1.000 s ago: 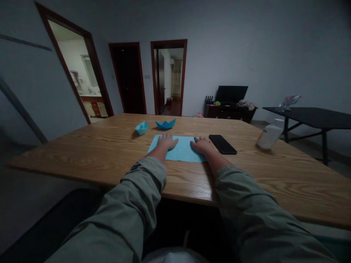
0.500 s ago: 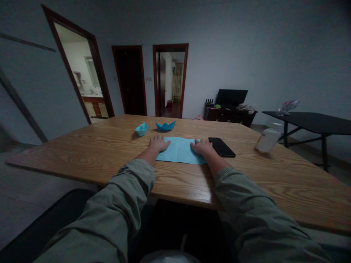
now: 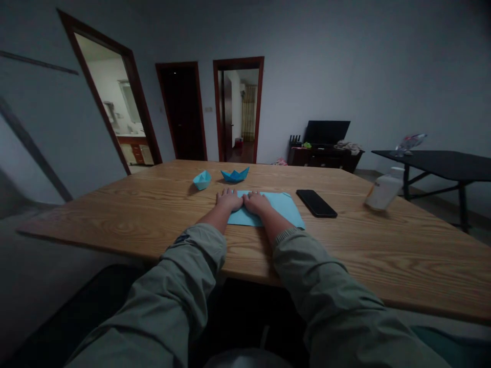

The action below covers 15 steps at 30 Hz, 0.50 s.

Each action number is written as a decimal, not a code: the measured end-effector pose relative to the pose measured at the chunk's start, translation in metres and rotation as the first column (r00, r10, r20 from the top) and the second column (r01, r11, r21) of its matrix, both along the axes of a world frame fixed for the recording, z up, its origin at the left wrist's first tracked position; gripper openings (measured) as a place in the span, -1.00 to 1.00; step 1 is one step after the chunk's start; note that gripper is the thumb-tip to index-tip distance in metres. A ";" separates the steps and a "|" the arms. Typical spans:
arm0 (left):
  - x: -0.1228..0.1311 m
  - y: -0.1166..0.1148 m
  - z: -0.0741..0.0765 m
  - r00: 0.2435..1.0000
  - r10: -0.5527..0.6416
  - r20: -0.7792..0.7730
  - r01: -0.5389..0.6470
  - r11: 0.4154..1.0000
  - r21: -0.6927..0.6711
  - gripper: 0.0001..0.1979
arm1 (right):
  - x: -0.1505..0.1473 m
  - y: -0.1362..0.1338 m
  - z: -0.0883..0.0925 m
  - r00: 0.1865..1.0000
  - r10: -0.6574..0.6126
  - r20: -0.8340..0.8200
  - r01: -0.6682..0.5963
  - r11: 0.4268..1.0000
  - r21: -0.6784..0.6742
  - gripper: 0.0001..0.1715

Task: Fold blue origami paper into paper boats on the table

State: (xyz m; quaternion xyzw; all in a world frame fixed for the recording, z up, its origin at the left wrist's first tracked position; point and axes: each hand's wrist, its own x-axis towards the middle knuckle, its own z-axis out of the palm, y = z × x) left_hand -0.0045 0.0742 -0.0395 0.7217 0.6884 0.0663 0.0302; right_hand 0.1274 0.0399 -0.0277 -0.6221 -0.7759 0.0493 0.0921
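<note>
A light blue sheet of paper lies flat on the wooden table in front of me. My left hand rests on its left end, fingers stretched forward. Close beside it, my right hand presses on the paper's far edge left of the middle, its fingers laid out flat. The thumbs nearly meet. Just beyond my left hand stand a light blue paper boat and a darker blue paper boat.
A black phone lies right of the paper. Farther right stands a whitish bottle. Behind it is a black side table with a clear plastic item on top. A television stands on a cabinet by the far wall.
My right hand has slid left across the paper from its right end to beside my left hand. The left hand stays on the left end. The view has shifted slightly.
</note>
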 end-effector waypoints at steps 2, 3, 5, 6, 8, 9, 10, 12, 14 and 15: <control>0.001 -0.001 0.000 1.000 0.005 0.014 -0.006 1.000 0.017 -0.19 | 0.011 0.003 -0.001 0.999 -0.046 -0.021 0.047 0.998 0.041 -0.24; 0.002 -0.001 0.000 1.000 0.006 0.019 -0.006 1.000 0.021 -0.16 | 0.015 0.004 -0.001 0.997 -0.067 -0.027 0.068 0.997 0.046 -0.21; 0.002 -0.003 0.001 1.000 0.001 0.024 -0.002 1.000 0.025 -0.15 | 0.023 0.005 -0.001 0.995 -0.100 -0.027 0.100 0.995 0.028 -0.17; 0.002 -0.003 0.002 1.000 0.001 0.026 -0.002 1.000 0.026 -0.15 | 0.027 0.006 -0.001 0.993 -0.114 -0.023 0.114 0.993 0.020 -0.16; 0.002 -0.004 0.003 1.000 0.008 0.026 -0.009 1.000 0.027 -0.17 | 0.033 0.006 0.000 0.990 -0.142 -0.016 0.142 0.990 0.016 -0.15; 0.002 -0.005 0.003 1.000 0.012 0.026 -0.012 1.000 0.025 -0.17 | 0.037 0.006 0.000 0.988 -0.155 -0.012 0.155 0.988 0.016 -0.15; 0.002 -0.005 0.003 1.000 0.015 0.025 -0.016 1.000 0.020 -0.18 | 0.040 0.007 0.000 0.986 -0.167 -0.009 0.167 0.986 0.016 -0.15; 0.002 -0.004 0.003 0.999 0.022 0.025 -0.022 1.000 0.012 -0.18 | 0.049 0.007 0.000 0.983 -0.184 -0.001 0.184 0.983 0.015 -0.16; 0.002 -0.003 0.002 0.999 0.020 0.025 -0.021 1.000 0.016 -0.18 | 0.058 0.007 0.000 0.979 -0.203 0.006 0.203 0.979 0.022 -0.16; 0.002 -0.003 0.002 0.999 0.018 0.026 -0.019 1.000 0.022 -0.18 | 0.063 0.007 0.000 0.977 -0.212 0.010 0.211 0.977 0.025 -0.16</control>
